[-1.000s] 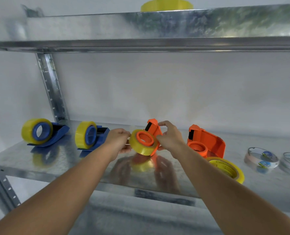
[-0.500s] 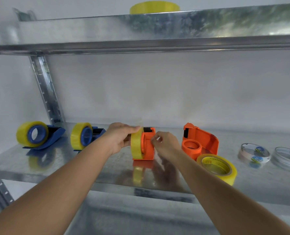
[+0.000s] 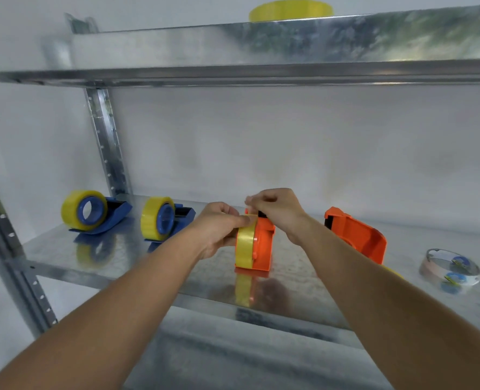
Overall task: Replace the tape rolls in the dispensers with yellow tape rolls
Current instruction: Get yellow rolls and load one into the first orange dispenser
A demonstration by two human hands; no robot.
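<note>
- While the orange dispenser (image 3: 262,243) stands on edge at frame centre on the shelf (image 3: 64,254), we see a yellow roll (image 3: 244,246) seated in it.
- Our left hand (image 3: 219,229) pinches the roll's top rim; our right hand (image 3: 275,209) pinches what we take for the tape's free end, near the cutter.
- Risk, as we judge it: the end sticks back or tears crooked if pulled askew; the dispenser tips, being narrow.
- The second orange dispenser (image 3: 357,237), centre right, looks empty.
</note>
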